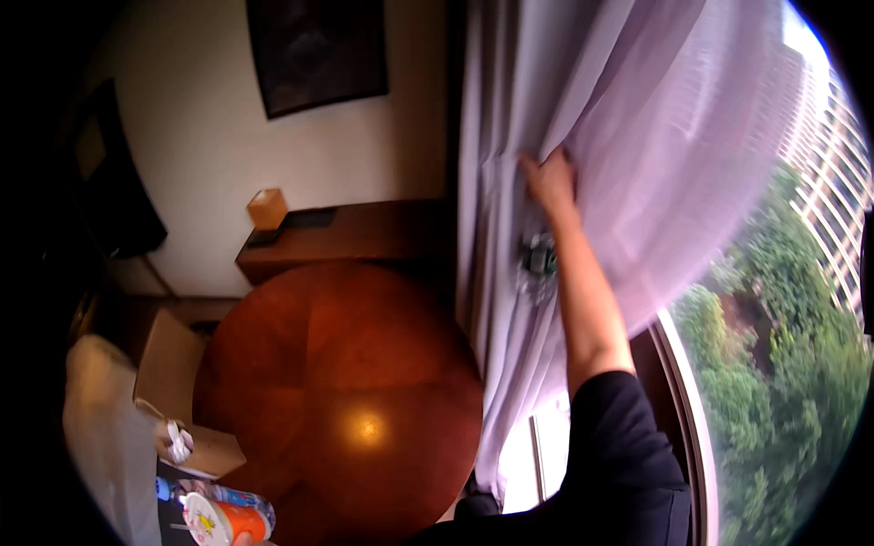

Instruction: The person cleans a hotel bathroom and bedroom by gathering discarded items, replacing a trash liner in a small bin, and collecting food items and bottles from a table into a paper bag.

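Observation:
My right hand (552, 183) is raised at the end of my outstretched arm and grips the pale sheer curtain (655, 184), its fingers blurred. Gathered folds of curtain (491, 273) hang to the left of that hand. Beside my forearm is a blurred, clear object with a dark middle (539, 258); I cannot tell what it is. At the lower left, a fingertip of my left hand (243, 539) shows against an orange and white paper cup (232, 522). The rest of that hand is out of view. A clear plastic bottle (235, 498) with a blue cap lies against the cup.
A round wooden table (355, 355) stands before me. Behind it, a wooden sideboard (369, 232) carries a tissue-box-like cube (267, 209). Brown cardboard or paper packaging (171, 368) and a pale chair back (109, 423) are at left. The window (778, 409) is at right.

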A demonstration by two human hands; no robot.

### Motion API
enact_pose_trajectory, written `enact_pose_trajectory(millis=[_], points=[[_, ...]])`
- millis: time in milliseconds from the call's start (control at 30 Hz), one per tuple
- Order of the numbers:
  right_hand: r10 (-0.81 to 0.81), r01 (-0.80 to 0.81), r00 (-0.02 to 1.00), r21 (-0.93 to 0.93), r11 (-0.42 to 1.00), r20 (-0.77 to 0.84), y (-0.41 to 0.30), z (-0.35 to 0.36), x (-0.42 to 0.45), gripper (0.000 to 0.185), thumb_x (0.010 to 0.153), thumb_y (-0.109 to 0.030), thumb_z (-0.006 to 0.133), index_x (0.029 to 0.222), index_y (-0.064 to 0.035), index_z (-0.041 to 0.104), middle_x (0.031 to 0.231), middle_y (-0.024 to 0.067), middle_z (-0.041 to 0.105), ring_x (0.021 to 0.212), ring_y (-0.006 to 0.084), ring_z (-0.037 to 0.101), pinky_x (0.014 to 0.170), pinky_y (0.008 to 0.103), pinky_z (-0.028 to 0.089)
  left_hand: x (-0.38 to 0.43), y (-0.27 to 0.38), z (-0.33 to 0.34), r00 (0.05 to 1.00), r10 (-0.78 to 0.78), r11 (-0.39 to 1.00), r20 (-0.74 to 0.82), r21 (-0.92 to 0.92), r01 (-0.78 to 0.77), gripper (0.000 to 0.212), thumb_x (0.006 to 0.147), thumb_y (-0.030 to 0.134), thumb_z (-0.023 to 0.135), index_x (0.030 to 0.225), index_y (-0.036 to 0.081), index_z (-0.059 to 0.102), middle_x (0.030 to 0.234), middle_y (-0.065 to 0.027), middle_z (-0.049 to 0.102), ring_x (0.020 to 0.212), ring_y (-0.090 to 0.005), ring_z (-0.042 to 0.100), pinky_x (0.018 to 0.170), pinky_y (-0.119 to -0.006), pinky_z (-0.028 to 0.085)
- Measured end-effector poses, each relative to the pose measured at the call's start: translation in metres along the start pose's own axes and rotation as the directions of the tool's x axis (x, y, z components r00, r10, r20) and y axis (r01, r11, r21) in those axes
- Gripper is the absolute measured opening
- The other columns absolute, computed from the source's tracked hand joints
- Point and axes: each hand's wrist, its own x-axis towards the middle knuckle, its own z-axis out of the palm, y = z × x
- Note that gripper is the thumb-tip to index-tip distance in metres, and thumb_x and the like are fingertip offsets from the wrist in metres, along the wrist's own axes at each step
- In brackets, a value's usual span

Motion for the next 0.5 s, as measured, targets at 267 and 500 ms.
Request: enact_pose_trajectory(millis=[267, 500], points=[[0.003, 0.031, 0.994, -0.312, 0.95, 0.108, 0.209, 0.166, 0.131, 0.036, 0.07, -0.039, 0.06, 0.077, -0.0032, 0.063, 0.059, 0.0114, 0.06, 0.061, 0.0289, 0.061, 0.067, 0.0392, 0.05, -0.056, 0.007, 0.001, 0.927, -0.084, 0.992, -0.364, 0.058, 0.113, 0.078, 0.064, 0.024, 0.075, 0.129, -0.001, 0.04, 0.121, -0.0108, 0.051, 0.11, -0.023, 0.05, 0.096, -0.036, 0.039], [0.213, -0.188, 0.964, -0.157, 0.969, 0.157, 0.271, 0.192, -0.13, 0.079, 0.068, -0.05, 0.073, 0.117, 0.008, 0.051, 0.106, 0.0228, 0.06, 0.09, 0.0367, 0.059, 0.085, 0.0433, 0.046, -0.113, -0.007, -0.031, 0.757, -0.055, 0.993, -0.651, 0.042, 0.108, 0.078, 0.056, 0.018, 0.083, 0.122, 0.0, 0.046, 0.112, -0.0081, 0.056, 0.102, -0.0205, 0.055, 0.091, -0.034, 0.045]])
